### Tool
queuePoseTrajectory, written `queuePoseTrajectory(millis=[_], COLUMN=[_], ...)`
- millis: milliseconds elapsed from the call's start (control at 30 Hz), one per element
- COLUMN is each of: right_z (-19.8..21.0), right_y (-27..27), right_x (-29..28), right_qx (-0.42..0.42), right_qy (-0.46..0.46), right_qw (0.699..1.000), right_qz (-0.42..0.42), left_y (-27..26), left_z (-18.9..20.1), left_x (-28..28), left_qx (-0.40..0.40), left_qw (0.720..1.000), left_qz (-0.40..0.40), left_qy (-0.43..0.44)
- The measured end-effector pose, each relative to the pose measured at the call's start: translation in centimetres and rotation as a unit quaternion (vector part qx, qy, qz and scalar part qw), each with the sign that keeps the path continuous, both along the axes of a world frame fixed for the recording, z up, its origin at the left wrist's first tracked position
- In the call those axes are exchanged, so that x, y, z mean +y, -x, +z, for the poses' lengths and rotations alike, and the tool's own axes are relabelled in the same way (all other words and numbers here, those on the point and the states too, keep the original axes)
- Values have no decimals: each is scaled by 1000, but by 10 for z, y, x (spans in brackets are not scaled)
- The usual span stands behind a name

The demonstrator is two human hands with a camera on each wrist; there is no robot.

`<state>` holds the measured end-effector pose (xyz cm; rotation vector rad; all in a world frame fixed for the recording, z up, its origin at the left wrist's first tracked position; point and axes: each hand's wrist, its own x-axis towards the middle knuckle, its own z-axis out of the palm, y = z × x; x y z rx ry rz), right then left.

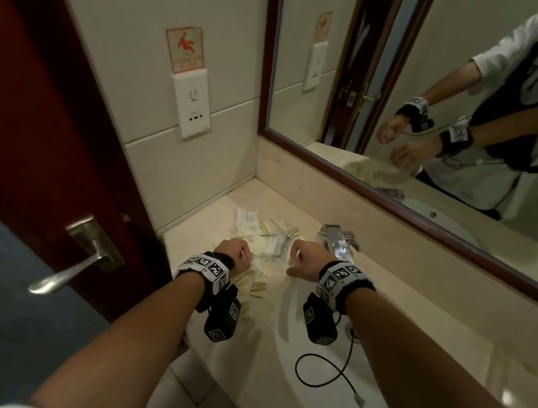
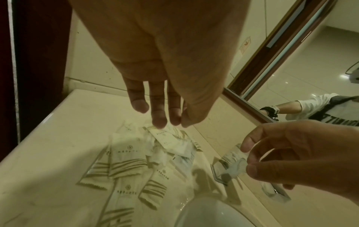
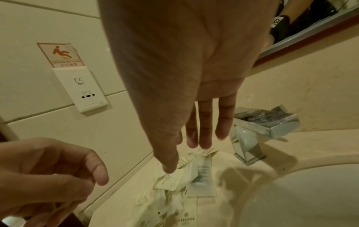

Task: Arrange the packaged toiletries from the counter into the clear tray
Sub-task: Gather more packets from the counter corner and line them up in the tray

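Note:
Cream packaged toiletries (image 1: 258,232) with striped ends lie in a loose pile on the beige counter (image 1: 195,217), left of the basin; they also show in the left wrist view (image 2: 128,159) and the right wrist view (image 3: 202,176). My left hand (image 1: 234,253) and right hand (image 1: 305,259) hover side by side just above the pile, fingers curled. Each pinches an edge of the clear tray (image 1: 271,257), whose rim (image 2: 237,166) glints between the right hand's finger and thumb. The tray is hard to make out, and I cannot tell whether any packets lie in it.
A chrome faucet (image 1: 339,239) stands just right of the pile, by the white basin (image 1: 310,386). The framed mirror (image 1: 422,223) runs along the back. A wall socket (image 1: 193,106) and a dark red door with a lever handle (image 1: 73,271) are on the left.

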<state>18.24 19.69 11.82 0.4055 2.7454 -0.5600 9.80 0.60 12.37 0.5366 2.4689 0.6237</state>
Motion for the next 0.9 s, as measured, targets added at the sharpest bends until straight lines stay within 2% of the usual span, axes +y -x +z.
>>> queuePoseTrajectory(millis=[700,900], right_z=[-28,-31], right_y=[49,48], right_x=[-10,-9], right_qx=[-40,-41], right_qy=[-8,-13], right_qw=[999,999], right_qz=[-3,3], left_y=[48,50], left_z=[-28,-33], left_x=[-19,-21], left_qx=[-6,-12], left_qw=[1000,1000], left_qz=[1,-3], left_qy=[2,-7])
